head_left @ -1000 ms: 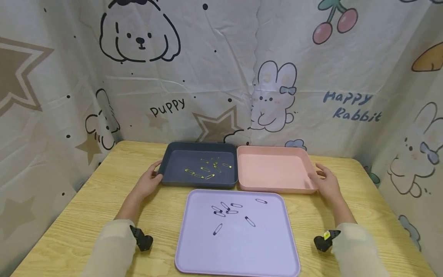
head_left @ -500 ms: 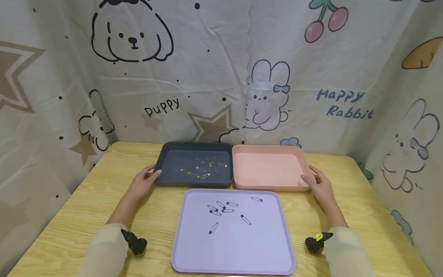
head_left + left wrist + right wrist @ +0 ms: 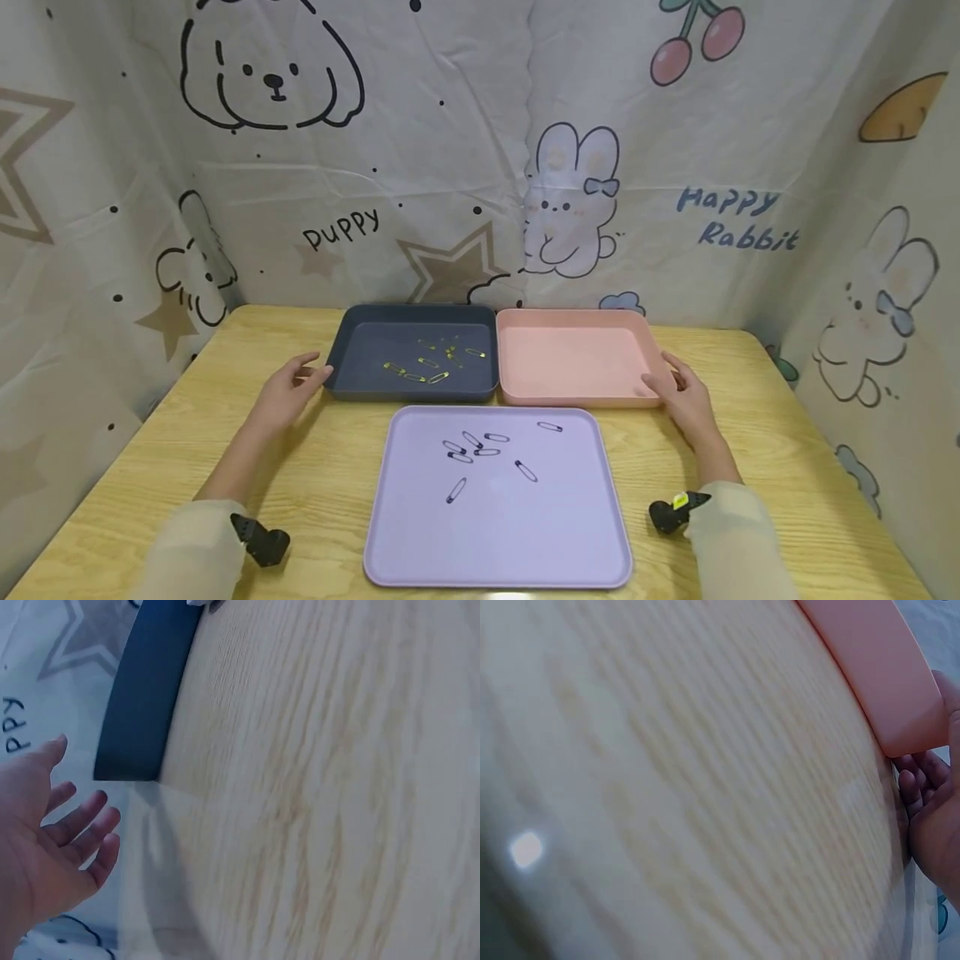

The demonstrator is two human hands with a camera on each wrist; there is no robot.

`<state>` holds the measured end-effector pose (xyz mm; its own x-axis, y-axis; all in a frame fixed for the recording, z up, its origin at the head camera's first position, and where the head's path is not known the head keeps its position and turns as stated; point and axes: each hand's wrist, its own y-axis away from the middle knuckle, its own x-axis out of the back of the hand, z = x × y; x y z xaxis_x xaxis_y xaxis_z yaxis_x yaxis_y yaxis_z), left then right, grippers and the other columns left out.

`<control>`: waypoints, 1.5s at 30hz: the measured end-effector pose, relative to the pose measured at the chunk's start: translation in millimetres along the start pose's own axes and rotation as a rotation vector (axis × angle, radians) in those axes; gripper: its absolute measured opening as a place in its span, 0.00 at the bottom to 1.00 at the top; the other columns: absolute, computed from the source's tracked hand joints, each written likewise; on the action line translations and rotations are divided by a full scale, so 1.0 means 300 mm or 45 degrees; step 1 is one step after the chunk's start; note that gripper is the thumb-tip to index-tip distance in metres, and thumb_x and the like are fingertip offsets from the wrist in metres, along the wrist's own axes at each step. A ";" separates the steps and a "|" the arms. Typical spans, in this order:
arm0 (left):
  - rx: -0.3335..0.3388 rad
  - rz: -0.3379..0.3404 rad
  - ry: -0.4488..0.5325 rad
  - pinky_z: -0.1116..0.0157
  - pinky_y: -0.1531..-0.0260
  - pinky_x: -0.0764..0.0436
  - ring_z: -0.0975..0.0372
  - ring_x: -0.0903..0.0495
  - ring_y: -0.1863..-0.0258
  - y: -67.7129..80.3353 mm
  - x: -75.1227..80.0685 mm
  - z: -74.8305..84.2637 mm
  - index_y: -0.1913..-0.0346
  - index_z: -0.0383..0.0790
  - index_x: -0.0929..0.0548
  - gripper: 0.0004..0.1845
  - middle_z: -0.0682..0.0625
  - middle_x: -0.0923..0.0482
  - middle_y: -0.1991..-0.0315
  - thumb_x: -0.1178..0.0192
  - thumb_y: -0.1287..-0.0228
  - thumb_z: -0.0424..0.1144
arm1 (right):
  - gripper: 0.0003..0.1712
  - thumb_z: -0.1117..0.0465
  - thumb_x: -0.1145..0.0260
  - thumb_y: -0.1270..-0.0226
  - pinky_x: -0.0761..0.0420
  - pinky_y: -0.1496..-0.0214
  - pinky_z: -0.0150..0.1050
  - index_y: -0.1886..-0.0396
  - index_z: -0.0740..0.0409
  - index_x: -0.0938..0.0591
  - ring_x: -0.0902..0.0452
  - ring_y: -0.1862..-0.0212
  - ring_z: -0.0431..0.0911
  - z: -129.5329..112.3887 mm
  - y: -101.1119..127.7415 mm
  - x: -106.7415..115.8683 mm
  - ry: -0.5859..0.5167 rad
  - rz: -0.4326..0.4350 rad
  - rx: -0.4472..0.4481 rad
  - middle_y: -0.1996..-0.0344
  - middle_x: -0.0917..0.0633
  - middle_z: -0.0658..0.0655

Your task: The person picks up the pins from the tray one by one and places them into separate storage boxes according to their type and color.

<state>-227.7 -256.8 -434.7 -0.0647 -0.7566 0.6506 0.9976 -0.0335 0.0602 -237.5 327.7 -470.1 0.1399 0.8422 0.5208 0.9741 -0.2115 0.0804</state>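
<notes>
Right hand (image 3: 687, 405) grips the pink tray (image 3: 573, 357), fingers partly hidden; left hand (image 3: 282, 395) spreads loosely beside dark tray (image 3: 375, 340).

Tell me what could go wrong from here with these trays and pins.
The right hand has its thumb over the rim of the pink tray; pushed sideways, that tray might knock the dark tray beside it and jostle the loose yellow pins.
The lilac tray looks shallow, so a sleeve brushing across could sweep its dark-ended pins onto the table.
Any unfastened pin could prick the fingers, though they're too small to check.
</notes>
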 end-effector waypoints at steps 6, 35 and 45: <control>-0.126 0.026 -0.169 0.47 0.51 0.27 0.44 0.29 0.45 0.034 -0.002 0.069 0.31 0.35 0.39 0.37 0.34 0.29 0.42 0.53 0.33 0.59 | 0.47 0.37 0.42 0.38 0.38 0.35 0.53 0.25 0.47 0.49 0.43 0.32 0.59 0.008 -0.008 0.003 -0.001 0.001 -0.009 0.31 0.40 0.67; -0.703 -0.402 -0.653 0.60 0.59 0.28 0.61 0.23 0.57 0.270 -0.359 0.354 0.51 0.48 0.17 0.22 0.54 0.19 0.58 0.36 0.47 0.55 | 0.46 0.38 0.41 0.39 0.38 0.33 0.48 0.26 0.46 0.48 0.45 0.30 0.56 -0.002 -0.014 0.011 -0.110 -0.032 -0.085 0.28 0.42 0.63; -0.668 -0.331 -0.713 0.66 0.69 0.32 0.67 0.31 0.72 0.292 -0.416 0.346 0.68 0.48 0.18 0.13 0.59 0.27 0.72 0.33 0.50 0.52 | 0.46 0.39 0.40 0.39 0.36 0.56 0.20 0.26 0.46 0.48 0.44 0.31 0.55 -0.002 -0.009 0.015 -0.118 -0.036 -0.077 0.29 0.41 0.63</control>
<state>-134.8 -97.7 -432.0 -0.1599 -0.2479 0.9555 0.8212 -0.5705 -0.0106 -239.7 331.7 -467.6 0.1309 0.8898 0.4371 0.9658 -0.2140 0.1463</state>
